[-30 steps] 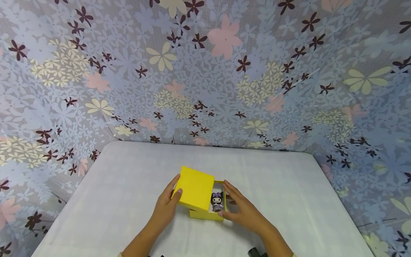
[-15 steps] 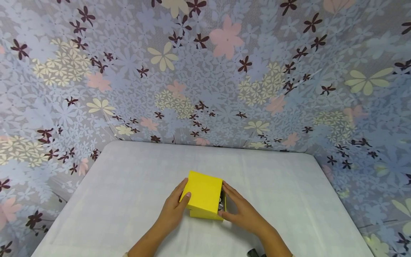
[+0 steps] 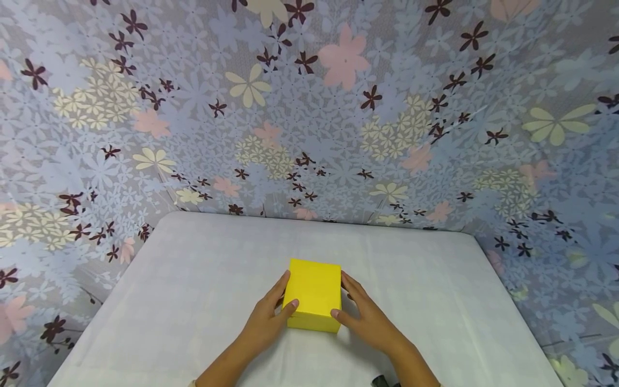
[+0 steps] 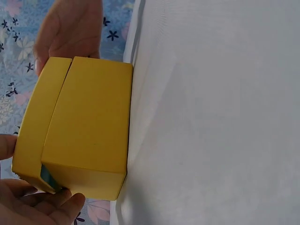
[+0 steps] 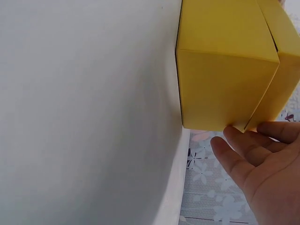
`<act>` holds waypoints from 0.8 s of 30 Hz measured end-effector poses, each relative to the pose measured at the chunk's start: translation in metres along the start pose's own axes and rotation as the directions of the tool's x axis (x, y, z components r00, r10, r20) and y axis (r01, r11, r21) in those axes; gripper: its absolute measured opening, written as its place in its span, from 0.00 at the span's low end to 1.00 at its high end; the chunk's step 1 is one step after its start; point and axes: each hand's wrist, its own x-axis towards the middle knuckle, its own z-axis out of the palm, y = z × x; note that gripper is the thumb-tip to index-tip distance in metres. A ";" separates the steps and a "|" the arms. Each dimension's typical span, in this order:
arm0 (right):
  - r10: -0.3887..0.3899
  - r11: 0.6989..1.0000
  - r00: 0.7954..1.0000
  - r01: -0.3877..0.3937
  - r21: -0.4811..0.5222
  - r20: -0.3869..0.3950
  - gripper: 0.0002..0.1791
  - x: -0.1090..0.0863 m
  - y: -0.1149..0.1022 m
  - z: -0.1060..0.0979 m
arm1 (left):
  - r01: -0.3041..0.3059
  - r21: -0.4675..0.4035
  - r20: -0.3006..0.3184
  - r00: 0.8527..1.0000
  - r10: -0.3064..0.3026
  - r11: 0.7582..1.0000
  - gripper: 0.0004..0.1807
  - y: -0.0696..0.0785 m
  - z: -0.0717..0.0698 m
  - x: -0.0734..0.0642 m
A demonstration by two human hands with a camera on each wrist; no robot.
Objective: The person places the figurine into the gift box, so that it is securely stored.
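A yellow box base (image 3: 311,324) stands on the white-covered table, its matching lid (image 3: 315,286) seated over the top. The left wrist view shows the lid (image 4: 38,124) slightly tilted, with a dark gap at the corner nearest the left fingers. My left hand (image 3: 265,318) grips the lid, thumb at its front left corner and fingers along the left side. On the opposite side my right hand (image 3: 366,316) holds the box, thumb at the front right corner; its fingertips reach the seam between base (image 5: 225,89) and lid in the right wrist view. The box's inside is hidden.
A small black object (image 3: 380,381) lies at the bottom edge, beside the right forearm. The white table cover (image 3: 213,258) runs back to a flower-patterned cloth backdrop (image 3: 300,118), which also hangs along both sides.
My left hand has brought the lid rightward and down over the base, covering the small dark-haired figurine that showed inside. The right hand has stayed at the box's right side.
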 end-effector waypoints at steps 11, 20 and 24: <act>-0.021 1.000 1.000 0.021 0.007 -0.003 0.51 -0.001 0.001 -0.004 | -0.006 0.012 0.046 0.999 0.005 1.000 0.45 0.003 0.000 -0.001; -0.053 0.999 0.998 0.053 0.004 0.019 0.50 -0.002 0.001 -0.007 | -0.017 -0.007 0.056 0.998 0.017 1.000 0.44 0.004 -0.001 -0.001; -0.025 1.000 0.999 0.025 -0.002 0.028 0.51 -0.003 0.002 -0.007 | -0.004 -0.004 0.078 0.997 0.005 1.000 0.44 0.002 0.000 -0.001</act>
